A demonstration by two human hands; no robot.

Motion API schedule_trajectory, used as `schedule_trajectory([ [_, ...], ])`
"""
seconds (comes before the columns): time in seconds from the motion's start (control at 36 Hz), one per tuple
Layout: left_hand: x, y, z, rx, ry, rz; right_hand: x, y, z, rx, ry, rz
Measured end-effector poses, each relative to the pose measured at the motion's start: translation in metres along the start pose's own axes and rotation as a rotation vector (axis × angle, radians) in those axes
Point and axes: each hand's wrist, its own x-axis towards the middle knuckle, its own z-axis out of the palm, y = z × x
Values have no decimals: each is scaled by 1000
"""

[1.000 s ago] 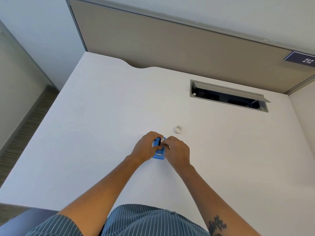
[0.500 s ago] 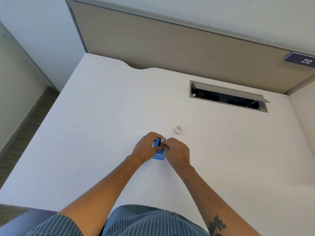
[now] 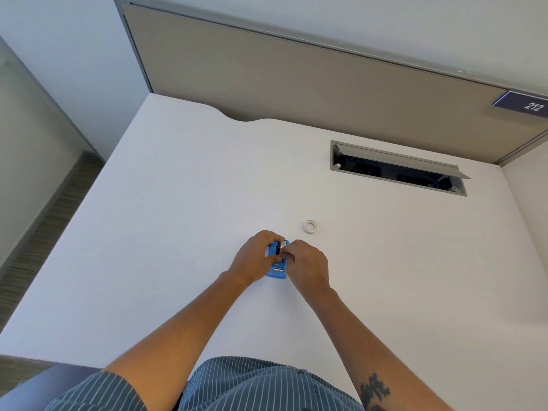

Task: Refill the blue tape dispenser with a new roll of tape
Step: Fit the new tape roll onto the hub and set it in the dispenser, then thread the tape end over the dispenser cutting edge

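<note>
While the small blue plastic tape dispenser [image 3: 278, 266] sits on the white desk [image 3: 166, 221], the left hand [image 3: 255, 256] grips its left side and the right hand [image 3: 308, 266] pinches at its top slot, where a dark roll part shows. A small white tape ring [image 3: 310, 226] lies flat just beyond. The open grey cable tray [image 3: 397, 169] holds dark wiring.
</note>
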Motion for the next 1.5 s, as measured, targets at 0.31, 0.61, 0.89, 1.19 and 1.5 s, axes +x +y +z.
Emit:
schedule_trajectory([
  [0.31,0,0,-2,4,-16,-5,-2,4,6,49,32,27],
  [0.61,-2,0,-3,-19,-4,16,-3,-2,7,237,65,190],
  [0.89,-7,1,-2,-40,-21,-55,2,-5,14,210,91,253],
  [1.19,-6,-3,1,-38,-10,-70,3,-10,14,253,172,286],
  [1.5,-3,2,-7,-108,57,-5,5,-6,-1,168,197,94],
])
